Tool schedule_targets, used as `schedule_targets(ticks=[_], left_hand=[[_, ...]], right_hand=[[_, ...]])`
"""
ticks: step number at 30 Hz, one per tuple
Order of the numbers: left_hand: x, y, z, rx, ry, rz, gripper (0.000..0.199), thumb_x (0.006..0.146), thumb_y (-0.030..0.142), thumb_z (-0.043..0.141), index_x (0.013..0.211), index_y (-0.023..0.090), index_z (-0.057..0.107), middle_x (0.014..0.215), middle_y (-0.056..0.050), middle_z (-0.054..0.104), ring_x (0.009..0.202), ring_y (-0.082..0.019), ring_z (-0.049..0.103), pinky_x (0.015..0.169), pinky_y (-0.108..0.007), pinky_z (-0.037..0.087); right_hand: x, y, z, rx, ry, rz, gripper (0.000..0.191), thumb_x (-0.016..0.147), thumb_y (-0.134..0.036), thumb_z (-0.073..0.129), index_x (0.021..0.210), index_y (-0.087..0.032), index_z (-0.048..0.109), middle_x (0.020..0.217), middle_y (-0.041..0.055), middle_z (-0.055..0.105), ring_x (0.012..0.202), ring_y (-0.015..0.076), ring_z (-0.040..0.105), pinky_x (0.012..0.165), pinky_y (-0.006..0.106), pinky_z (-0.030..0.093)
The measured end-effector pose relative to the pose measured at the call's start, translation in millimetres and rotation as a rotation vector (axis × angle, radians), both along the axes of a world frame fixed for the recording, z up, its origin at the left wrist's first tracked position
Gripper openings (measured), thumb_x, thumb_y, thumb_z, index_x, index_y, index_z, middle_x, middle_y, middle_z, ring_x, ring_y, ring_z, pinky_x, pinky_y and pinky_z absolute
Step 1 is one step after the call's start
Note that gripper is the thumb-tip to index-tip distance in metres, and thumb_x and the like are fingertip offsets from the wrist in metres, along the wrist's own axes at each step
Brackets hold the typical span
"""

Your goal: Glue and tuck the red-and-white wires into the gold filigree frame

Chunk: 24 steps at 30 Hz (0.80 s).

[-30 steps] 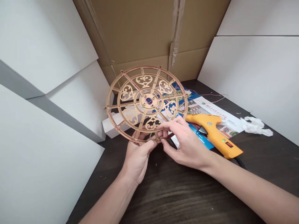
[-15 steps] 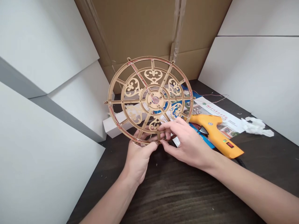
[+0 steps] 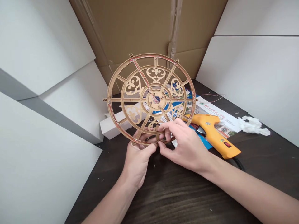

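A round gold openwork frame [image 3: 151,104], wheel-shaped with spokes and scroll ornaments, is held up tilted above the dark table. Thin red and white wires [image 3: 141,73] run along one spoke and around the rim channel. My left hand [image 3: 137,158] grips the bottom of the rim, thumb in front and fingers behind. At the lower right rim, my right hand [image 3: 184,144] has its thumb and bent fingers closed on the frame's edge; whether a wire is also between the fingertips I cannot tell.
Right of the frame lies a yellow hot glue gun [image 3: 211,132] on printed papers [image 3: 227,118]. Crumpled white tissue [image 3: 253,126] lies farther right. A white box [image 3: 112,126] stands behind the frame at left. Cardboard [image 3: 130,28] and white panels [image 3: 252,68] enclose the table [image 3: 170,193].
The frame has turned slightly and its upper part has shifted a little right and up. Both hands keep nearly the same hold. The surroundings have slid slightly left in view.
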<state>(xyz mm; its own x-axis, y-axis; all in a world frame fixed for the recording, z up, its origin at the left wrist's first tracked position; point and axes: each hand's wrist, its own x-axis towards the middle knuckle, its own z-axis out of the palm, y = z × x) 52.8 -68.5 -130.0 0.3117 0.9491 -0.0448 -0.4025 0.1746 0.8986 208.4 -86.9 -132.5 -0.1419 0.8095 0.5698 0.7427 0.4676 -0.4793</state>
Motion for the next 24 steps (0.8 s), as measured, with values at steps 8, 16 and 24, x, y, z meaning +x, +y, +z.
schedule_targets(ticks=[8, 16, 24], left_hand=[[1.5, 1.8, 0.8, 0.035, -0.009, 0.028, 0.039, 0.076, 0.005, 0.072, 0.112, 0.022, 0.072, 0.124, -0.004, 0.071, 0.120, -0.022, 0.065, 0.107, -0.034, 0.049], [-2.8, 8.0, 3.1, 0.049, -0.046, 0.046, 0.044, 0.077, 0.007, 0.072, 0.119, 0.022, 0.071, 0.131, -0.005, 0.069, 0.119, -0.021, 0.065, 0.110, -0.035, 0.047], [-4.6, 6.7, -2.7, 0.065, 0.005, 0.026, 0.036, 0.078, 0.011, 0.077, 0.111, 0.023, 0.072, 0.120, -0.003, 0.072, 0.106, -0.017, 0.068, 0.104, -0.032, 0.051]], right_hand=[[2.2, 0.5, -1.2, 0.047, -0.009, 0.084, 0.021, 0.088, -0.011, 0.063, 0.108, -0.017, 0.060, 0.083, 0.0009, 0.061, 0.082, 0.0173, 0.050, 0.075, 0.033, 0.047], [8.7, 4.7, 2.2, 0.060, 0.003, 0.220, 0.029, 0.088, -0.005, 0.059, 0.114, -0.018, 0.058, 0.086, 0.0024, 0.060, 0.087, 0.0180, 0.051, 0.080, 0.034, 0.048], [11.1, 4.9, 0.5, 0.031, -0.002, 0.190, 0.023, 0.091, -0.006, 0.059, 0.111, -0.018, 0.058, 0.089, 0.0023, 0.061, 0.088, 0.0172, 0.052, 0.081, 0.033, 0.048]])
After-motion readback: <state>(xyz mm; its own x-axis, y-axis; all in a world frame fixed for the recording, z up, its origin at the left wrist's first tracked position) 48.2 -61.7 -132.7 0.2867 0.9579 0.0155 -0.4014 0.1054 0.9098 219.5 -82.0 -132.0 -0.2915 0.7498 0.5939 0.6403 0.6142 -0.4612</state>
